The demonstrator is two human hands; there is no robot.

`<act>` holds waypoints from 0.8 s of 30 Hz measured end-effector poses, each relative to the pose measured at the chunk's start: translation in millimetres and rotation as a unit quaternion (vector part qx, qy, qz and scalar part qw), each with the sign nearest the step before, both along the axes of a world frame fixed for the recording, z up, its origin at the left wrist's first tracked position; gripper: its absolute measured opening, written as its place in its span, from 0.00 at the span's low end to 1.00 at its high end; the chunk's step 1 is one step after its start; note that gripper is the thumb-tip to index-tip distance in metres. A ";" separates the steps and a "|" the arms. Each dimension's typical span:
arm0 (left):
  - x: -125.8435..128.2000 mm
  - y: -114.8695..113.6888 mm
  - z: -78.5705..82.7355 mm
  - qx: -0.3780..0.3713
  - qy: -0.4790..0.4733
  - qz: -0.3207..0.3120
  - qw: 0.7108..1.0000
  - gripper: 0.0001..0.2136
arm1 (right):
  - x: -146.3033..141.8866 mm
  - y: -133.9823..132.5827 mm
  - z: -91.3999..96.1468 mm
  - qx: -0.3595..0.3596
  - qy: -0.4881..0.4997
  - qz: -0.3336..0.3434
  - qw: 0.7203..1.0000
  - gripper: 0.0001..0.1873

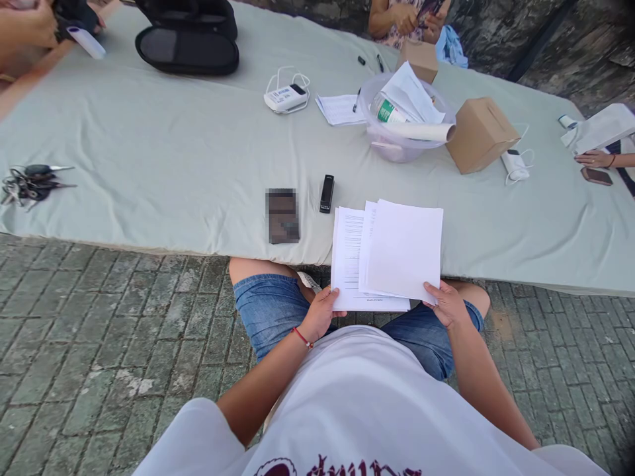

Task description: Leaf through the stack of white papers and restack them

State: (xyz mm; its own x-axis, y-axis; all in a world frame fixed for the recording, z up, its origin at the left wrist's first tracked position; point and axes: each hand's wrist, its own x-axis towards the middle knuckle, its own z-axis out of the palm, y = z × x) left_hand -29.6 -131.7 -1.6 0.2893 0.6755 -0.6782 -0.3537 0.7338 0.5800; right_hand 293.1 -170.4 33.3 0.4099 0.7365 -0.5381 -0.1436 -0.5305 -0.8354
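We count 2 cardboard boxes: one (480, 134) nr the bowl, one (419, 59) further back. 2 white chargers w/ cables (286, 96) (514, 165). 1 clear plastic bowl (391, 142). 1 black stapler (327, 193). 1 bunch of keys (30, 183). 1 black bag (188, 36). 2 phones (282, 215) (596, 176). Approx 3 sheets (391, 254) fanned in our hands.

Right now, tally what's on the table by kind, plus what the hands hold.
Cardboard boxes: 2
White chargers with cable: 2
Phones: 2
Stapler: 1
Key bunch: 1
Black case: 1
Plastic bowl: 1
Paper stack: 1, held by left hand and right hand
Total: 11
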 end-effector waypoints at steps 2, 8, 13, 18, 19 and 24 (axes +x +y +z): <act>0.1 0.4 3.2 -0.006 0.004 0.004 1.000 0.18 | -12.5 2.7 -0.7 -0.025 0.043 0.010 0.999 0.23; -0.6 0.1 7.0 -0.001 0.018 -0.012 1.000 0.22 | -39.0 5.4 -7.4 -0.031 0.088 0.045 0.995 0.25; 1.8 -0.6 3.4 0.041 0.049 -0.017 0.998 0.22 | -40.1 -2.1 -14.9 -0.047 0.045 0.072 0.995 0.25; 2.9 0.6 1.0 0.045 0.044 0.002 0.998 0.22 | -20.2 -7.6 -15.4 -0.035 -0.050 0.062 0.996 0.24; 2.8 1.0 0.5 0.043 0.043 0.004 0.998 0.22 | -14.2 -8.0 -14.1 -0.028 -0.058 0.051 0.997 0.23; 2.1 2.4 -3.4 0.038 0.043 0.009 0.998 0.24 | 11.2 -5.6 -3.0 -0.008 -0.078 -0.035 0.996 0.20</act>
State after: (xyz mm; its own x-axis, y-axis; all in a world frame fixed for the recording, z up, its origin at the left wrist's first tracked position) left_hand -27.5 -129.3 -5.0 0.2200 0.7299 -0.6472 -0.3126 0.6812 0.6619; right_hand 304.3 -175.9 30.3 0.5405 0.6947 -0.4746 -0.0494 -0.5369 -0.8422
